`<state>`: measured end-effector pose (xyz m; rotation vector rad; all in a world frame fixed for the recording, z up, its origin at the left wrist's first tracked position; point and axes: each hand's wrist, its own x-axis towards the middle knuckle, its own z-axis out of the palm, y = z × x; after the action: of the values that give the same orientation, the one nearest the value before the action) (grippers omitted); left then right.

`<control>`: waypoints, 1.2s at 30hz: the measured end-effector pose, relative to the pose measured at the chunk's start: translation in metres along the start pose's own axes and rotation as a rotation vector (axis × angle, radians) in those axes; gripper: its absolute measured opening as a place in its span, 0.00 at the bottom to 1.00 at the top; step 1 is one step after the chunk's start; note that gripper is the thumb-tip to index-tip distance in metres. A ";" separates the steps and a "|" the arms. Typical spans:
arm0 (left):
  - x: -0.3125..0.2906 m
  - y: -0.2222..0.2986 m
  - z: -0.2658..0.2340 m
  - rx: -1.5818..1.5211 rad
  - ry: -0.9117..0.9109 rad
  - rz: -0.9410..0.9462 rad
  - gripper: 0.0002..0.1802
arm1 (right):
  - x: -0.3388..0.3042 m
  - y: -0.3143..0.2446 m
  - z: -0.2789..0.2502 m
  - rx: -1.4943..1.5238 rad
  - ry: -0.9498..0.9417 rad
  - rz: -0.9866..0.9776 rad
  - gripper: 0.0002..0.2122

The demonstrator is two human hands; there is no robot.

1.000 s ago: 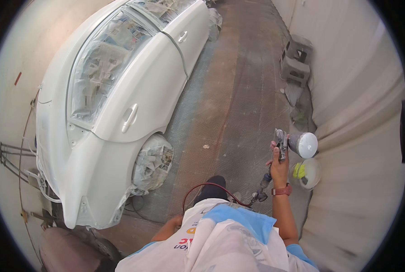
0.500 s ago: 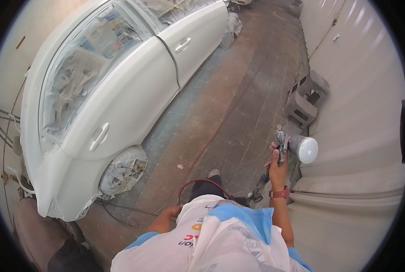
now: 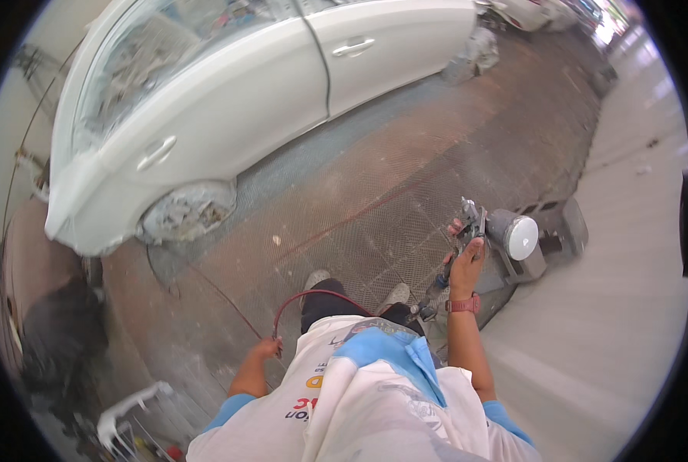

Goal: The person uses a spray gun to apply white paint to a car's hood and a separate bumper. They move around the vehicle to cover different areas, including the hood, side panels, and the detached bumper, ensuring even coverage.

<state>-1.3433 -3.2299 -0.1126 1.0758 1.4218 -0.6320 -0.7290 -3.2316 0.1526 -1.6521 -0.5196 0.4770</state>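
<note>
A spray gun [image 3: 473,219] with a side-mounted grey cup and white lid [image 3: 522,238] is gripped in my right hand [image 3: 464,269], out to the right of my body. Below the gun hang its dark fittings [image 3: 430,296]. My left hand [image 3: 265,349], low at my left side, is closed round the red air hose [image 3: 313,293], which arcs across in front of my legs. To the left stands a white car [image 3: 236,108], its windows and wheels masked with newspaper and film. The covered near wheel [image 3: 188,213] is closest to my left hand. Neither hand touches the car.
Grey plastic stools [image 3: 563,229] stand by the pale curtain wall [image 3: 614,285] on the right, behind the spray cup. The hose trails over the textured floor [image 3: 375,231]. At lower left are a white frame [image 3: 132,404] and a brown covered object [image 3: 40,262].
My view has turned, so the car sits higher and both my shoes show. My left hand has moved out from my shirt with the hose. The spray gun stays in my right hand.
</note>
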 end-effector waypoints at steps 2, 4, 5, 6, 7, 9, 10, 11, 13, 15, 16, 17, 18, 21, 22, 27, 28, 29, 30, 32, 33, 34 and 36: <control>-0.028 -0.007 0.080 -0.113 -0.024 -0.008 0.24 | 0.023 0.008 -0.013 -0.017 -0.057 0.072 0.36; -0.060 -0.007 0.162 0.075 0.081 0.266 0.21 | 0.048 0.001 -0.013 -0.052 -0.083 0.187 0.36; -0.070 0.000 0.204 0.119 0.080 0.275 0.20 | 0.059 -0.004 -0.010 -0.010 -0.166 0.110 0.36; -0.075 0.008 0.241 -0.038 0.059 0.175 0.20 | 0.070 -0.010 -0.004 0.034 -0.218 0.041 0.35; -0.079 0.016 0.274 -0.099 0.050 0.137 0.19 | 0.081 -0.017 0.006 0.100 -0.282 -0.041 0.35; -0.080 0.033 0.327 -0.167 0.056 0.099 0.19 | 0.095 -0.027 0.024 0.109 -0.326 -0.042 0.35; -0.080 0.042 0.346 -0.176 0.062 0.093 0.19 | 0.101 -0.032 0.033 0.147 -0.359 -0.069 0.35; -0.080 0.048 0.358 -0.167 0.071 0.100 0.19 | 0.108 -0.037 0.042 0.131 -0.376 -0.051 0.35; -0.071 0.060 0.368 -0.076 0.083 0.151 0.19 | 0.123 -0.045 0.058 0.160 -0.435 -0.046 0.35; -0.057 0.069 0.361 0.136 0.126 0.270 0.19 | 0.146 -0.049 0.066 0.087 -0.550 -0.036 0.35; -0.048 0.074 0.353 0.255 0.157 0.326 0.19 | 0.162 -0.051 0.067 0.053 -0.571 0.013 0.35; -0.039 0.080 0.343 0.349 0.141 0.318 0.20 | 0.177 -0.049 0.068 0.042 -0.590 -0.013 0.35; -0.026 0.086 0.336 0.291 0.225 0.358 0.18 | 0.189 -0.042 0.070 0.031 -0.569 0.001 0.35; 0.015 0.116 0.312 0.183 0.313 0.245 0.19 | 0.245 -0.017 0.073 0.108 -0.445 0.001 0.33; 0.018 0.144 0.298 0.181 0.292 0.126 0.22 | 0.282 -0.019 0.073 0.157 -0.407 -0.001 0.33; 0.095 0.336 0.232 -0.302 0.355 -0.173 0.34 | 0.482 0.007 0.067 0.109 -0.159 0.082 0.32; 0.105 0.358 0.208 -0.315 0.353 -0.110 0.35 | 0.503 0.023 0.067 0.055 -0.133 0.113 0.32; 0.117 0.396 0.178 -0.338 0.356 -0.069 0.35 | 0.535 0.033 0.070 0.038 -0.089 0.138 0.32; 0.132 0.437 0.149 -0.307 0.350 -0.069 0.35 | 0.571 0.045 0.080 0.038 -0.068 0.127 0.32; 0.144 0.506 0.101 -0.245 0.378 -0.064 0.34 | 0.622 0.071 0.085 0.018 -0.019 0.143 0.32; 0.149 0.540 0.085 -0.229 0.413 -0.050 0.32 | 0.644 0.083 0.083 0.001 -0.001 0.161 0.32; 0.148 0.567 0.075 -0.207 0.448 -0.032 0.31 | 0.658 0.095 0.079 -0.025 0.038 0.196 0.32; 0.136 0.615 0.071 -0.228 0.414 -0.014 0.29 | 0.676 0.114 0.068 -0.046 0.064 0.158 0.32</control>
<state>-0.7547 -2.9951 -0.1264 1.0515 1.8097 -0.2519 -0.2127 -2.7958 0.0190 -1.7548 -0.3564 0.5291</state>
